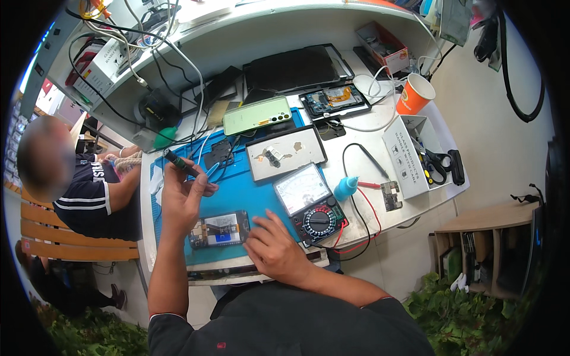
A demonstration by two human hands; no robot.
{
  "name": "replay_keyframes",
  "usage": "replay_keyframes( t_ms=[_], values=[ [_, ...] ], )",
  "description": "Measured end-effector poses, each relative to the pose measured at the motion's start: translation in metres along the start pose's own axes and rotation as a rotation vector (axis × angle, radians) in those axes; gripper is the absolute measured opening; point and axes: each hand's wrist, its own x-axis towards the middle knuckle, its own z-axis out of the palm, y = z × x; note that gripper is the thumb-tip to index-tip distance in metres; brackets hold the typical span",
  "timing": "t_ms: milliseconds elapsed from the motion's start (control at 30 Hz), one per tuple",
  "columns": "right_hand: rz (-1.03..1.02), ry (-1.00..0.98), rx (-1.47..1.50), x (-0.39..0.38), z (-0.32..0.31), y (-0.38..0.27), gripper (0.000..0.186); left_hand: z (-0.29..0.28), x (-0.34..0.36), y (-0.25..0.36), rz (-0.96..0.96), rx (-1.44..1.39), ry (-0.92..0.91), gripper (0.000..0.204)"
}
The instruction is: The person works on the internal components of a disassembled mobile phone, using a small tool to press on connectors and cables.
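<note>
My left hand (184, 199) is raised over the left part of the blue mat, its fingers closed round a dark screwdriver (177, 159) with a greenish end. Just beside those fingertips shows a light-blue slim tool (213, 170), perhaps tweezers; whether the hand holds it too I cannot tell. Below lies an opened phone (219, 230), with its circuit board and battery area exposed. My right hand (273, 246) rests near the phone's right edge, fingers loosely bent and apart, with nothing visible in them. To its right stands an analog multimeter (317, 216) with a round dial.
A grey metal-framed plate (286, 154) and a pale green phone back (257, 115) lie behind. Right of the multimeter are a blue bottle (346, 188), looping probe leads (376, 221), a small circuit board (390, 196), a box of scissors (409, 155) and an orange cup (415, 94). Someone sits at left.
</note>
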Motion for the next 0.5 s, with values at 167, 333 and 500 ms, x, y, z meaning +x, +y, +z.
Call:
replay_keyframes(
  t_ms=[167, 333, 500],
  values=[
    [0.013, -0.010, 0.002, -0.002, 0.003, 0.000, 0.011, -0.005, 0.012, 0.000, 0.144, -0.048, 0.000, 0.036],
    [0.031, -0.019, 0.015, -0.003, 0.002, 0.001, 0.014, 0.006, 0.039, 0.017, 0.165, -0.178, -0.024, 0.033],
    [0.039, -0.035, -0.021, 0.000, 0.000, -0.003, 0.024, 0.061, 0.073, 0.024, 0.192, -0.194, -0.139, 0.028]
  ],
)
